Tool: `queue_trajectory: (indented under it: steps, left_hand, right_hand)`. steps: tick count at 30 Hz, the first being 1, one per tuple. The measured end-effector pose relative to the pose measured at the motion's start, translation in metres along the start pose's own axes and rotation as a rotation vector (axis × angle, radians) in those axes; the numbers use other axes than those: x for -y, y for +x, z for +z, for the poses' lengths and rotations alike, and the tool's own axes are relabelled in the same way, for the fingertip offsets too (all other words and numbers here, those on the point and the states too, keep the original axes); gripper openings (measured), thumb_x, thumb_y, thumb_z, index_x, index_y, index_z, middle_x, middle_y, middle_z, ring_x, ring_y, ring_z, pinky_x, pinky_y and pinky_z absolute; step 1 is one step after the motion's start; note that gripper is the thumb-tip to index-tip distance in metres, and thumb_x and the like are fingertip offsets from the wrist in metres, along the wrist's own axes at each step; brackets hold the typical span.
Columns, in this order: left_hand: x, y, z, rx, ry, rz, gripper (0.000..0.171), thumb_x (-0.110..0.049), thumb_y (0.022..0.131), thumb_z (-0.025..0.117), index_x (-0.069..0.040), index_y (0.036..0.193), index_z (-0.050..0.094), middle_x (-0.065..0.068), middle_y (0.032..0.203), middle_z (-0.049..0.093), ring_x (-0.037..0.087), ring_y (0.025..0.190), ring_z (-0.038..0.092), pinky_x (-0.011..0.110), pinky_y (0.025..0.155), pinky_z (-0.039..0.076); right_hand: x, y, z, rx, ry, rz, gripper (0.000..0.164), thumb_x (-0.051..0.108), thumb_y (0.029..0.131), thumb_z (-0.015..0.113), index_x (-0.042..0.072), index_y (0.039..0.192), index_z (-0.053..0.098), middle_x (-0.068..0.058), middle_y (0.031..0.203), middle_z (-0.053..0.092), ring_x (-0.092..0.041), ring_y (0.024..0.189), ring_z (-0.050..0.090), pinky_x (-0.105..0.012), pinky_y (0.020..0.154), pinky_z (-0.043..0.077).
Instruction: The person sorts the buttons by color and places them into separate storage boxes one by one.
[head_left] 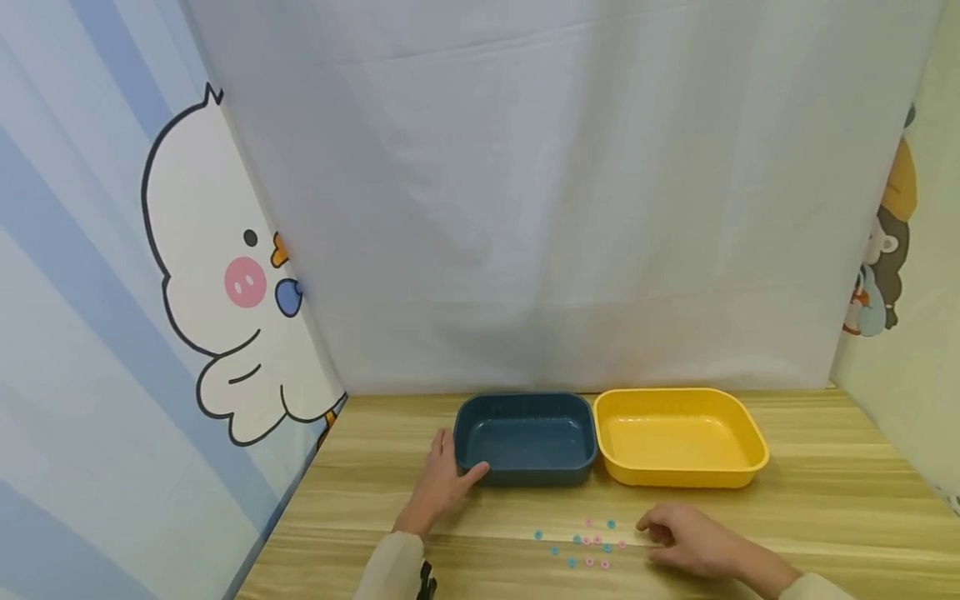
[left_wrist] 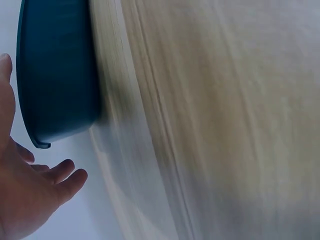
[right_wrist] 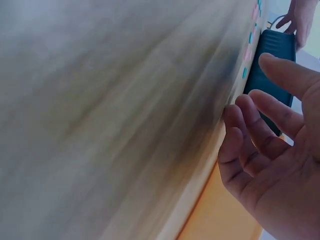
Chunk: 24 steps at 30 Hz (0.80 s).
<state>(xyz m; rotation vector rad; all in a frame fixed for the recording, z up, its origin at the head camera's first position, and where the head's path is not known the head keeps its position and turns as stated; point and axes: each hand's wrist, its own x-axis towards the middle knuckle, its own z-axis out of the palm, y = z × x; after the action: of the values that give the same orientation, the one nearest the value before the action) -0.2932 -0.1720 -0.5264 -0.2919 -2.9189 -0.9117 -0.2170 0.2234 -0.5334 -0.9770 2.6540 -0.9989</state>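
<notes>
My left hand [head_left: 441,483] is at the left front corner of a dark blue plastic bin [head_left: 525,478], its thumb by the rim and its fingers along the side. In the left wrist view that hand [left_wrist: 30,195] has its fingers spread around the corner of the bin [left_wrist: 60,70]; contact is hard to tell. Several small pink and blue ring-like pieces [head_left: 588,541] lie scattered on the table. Just right of them hovers my right hand [head_left: 693,540], fingers loosely bent. The right wrist view shows nothing in that hand [right_wrist: 285,175].
A yellow bin [head_left: 678,478] stands right beside the blue one, both near the back edge of the wood-grain table [head_left: 825,500]. Behind them hangs a pale grey curtain [head_left: 525,208]. Cartoon-printed cloth [head_left: 202,233] borders the left side.
</notes>
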Motion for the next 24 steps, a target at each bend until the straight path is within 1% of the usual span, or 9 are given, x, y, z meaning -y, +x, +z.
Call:
queue_trajectory:
  steps: [5,9,14,17,24]
  left_hand:
    - [0.001,0.006,0.002,0.036,-0.015,-0.024,0.102,-0.059,0.087,0.056,0.009,0.147,0.009,0.028,0.153,0.005,0.042,0.139,0.013,0.054,0.107,0.023]
    - [0.002,0.008,0.003,0.046,-0.035,-0.05,0.103,-0.059,0.087,0.056,0.01,0.147,0.008,0.03,0.152,0.006,0.042,0.139,0.014,0.053,0.108,0.023]
    - [0.002,0.007,0.004,0.062,-0.098,-0.069,0.104,-0.057,0.087,0.057,0.012,0.146,0.007,0.032,0.151,0.008,0.043,0.138,0.016,0.053,0.108,0.022]
    - [0.001,0.006,0.004,0.066,-0.133,-0.068,0.103,-0.055,0.088,0.058,0.01,0.147,0.006,0.032,0.151,0.008,0.044,0.138,0.017,0.054,0.108,0.022]
    - [0.001,0.006,0.004,0.073,-0.145,-0.051,0.102,-0.056,0.089,0.056,0.006,0.149,0.003,0.031,0.151,0.009,0.044,0.137,0.017,0.056,0.107,0.022]
  right_hand:
    - [0.002,0.008,0.004,0.042,0.008,0.012,0.027,0.026,0.083,0.073,0.007,0.103,0.066,0.012,0.088,0.058,0.0,0.078,0.052,-0.025,0.068,0.048]
    - [0.006,0.013,0.005,0.059,0.018,-0.005,0.023,0.023,0.084,0.072,0.009,0.101,0.067,0.013,0.086,0.055,0.0,0.076,0.05,-0.024,0.066,0.047]
    - [0.008,0.019,0.007,0.069,0.03,-0.05,0.016,0.02,0.084,0.072,0.01,0.097,0.07,0.012,0.081,0.052,-0.001,0.071,0.048,-0.021,0.062,0.044]
    - [0.008,0.022,0.008,0.074,0.035,-0.066,0.014,0.019,0.084,0.072,0.011,0.096,0.07,0.012,0.08,0.052,-0.001,0.071,0.048,-0.021,0.062,0.044]
    - [0.007,0.027,0.011,0.088,0.047,-0.076,0.009,0.016,0.084,0.071,0.012,0.092,0.072,0.013,0.08,0.053,0.0,0.071,0.049,-0.022,0.063,0.045]
